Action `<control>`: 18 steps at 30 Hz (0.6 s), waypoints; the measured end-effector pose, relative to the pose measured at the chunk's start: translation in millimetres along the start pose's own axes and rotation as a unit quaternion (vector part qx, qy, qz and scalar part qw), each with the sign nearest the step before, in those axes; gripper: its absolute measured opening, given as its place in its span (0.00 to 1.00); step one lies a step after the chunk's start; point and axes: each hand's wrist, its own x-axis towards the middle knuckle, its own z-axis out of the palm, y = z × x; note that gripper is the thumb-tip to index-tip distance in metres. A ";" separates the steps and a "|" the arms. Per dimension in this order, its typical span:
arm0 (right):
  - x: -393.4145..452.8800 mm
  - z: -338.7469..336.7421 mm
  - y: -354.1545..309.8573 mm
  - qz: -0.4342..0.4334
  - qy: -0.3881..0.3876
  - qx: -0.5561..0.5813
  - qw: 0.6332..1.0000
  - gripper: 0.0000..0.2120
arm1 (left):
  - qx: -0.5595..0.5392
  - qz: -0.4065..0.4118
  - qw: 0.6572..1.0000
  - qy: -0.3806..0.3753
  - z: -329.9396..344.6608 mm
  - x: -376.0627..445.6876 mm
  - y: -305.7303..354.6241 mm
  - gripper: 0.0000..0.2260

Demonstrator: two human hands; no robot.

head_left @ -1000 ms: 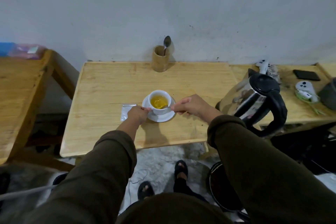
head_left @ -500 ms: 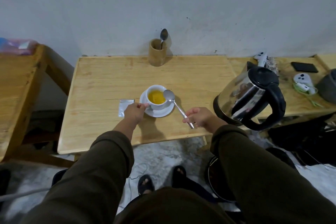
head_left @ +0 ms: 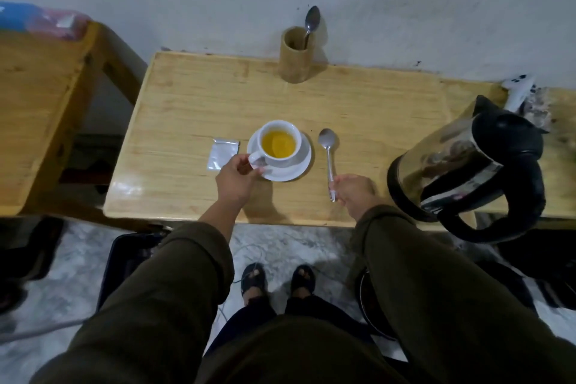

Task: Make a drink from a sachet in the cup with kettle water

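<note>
A white cup (head_left: 297, 150) holding yellow liquid stands on a white saucer (head_left: 293, 173) in the middle of the wooden table (head_left: 193, 97). My left hand (head_left: 235, 176) pinches the cup's handle at the saucer's left rim. A silver sachet (head_left: 222, 153) lies flat just left of the saucer. A metal spoon (head_left: 328, 150) lies on the table to the right of the saucer, bowl pointing away. My right hand (head_left: 353, 192) grips the end of its handle. The steel kettle (head_left: 467, 162) with a black handle stands at the table's right edge.
A bamboo holder (head_left: 295, 56) with a second spoon (head_left: 311, 20) stands at the back against the wall. A second wooden table (head_left: 37, 97) sits to the left. Small white and dark items lie behind the kettle. My feet and a dark bin are on the floor below.
My right hand lifted the spoon out of the cup and carried it right, laying it on the table beside the saucer. My left hand has stayed at the cup's handle.
</note>
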 end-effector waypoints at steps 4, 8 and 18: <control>16.0 0.0 2.3 0.000 -0.012 -0.002 1.000 0.13 | 0.016 -0.019 0.999 0.030 12.0 -6.0 3.6 0.17; 25.2 -2.6 5.5 0.005 -0.013 -0.019 1.000 0.08 | 0.030 -0.027 0.998 0.055 18.8 -7.6 5.2 0.17; 40.3 6.8 -4.5 0.044 0.014 -0.173 0.984 0.12 | 0.040 -0.043 0.995 0.086 27.5 -11.4 7.7 0.17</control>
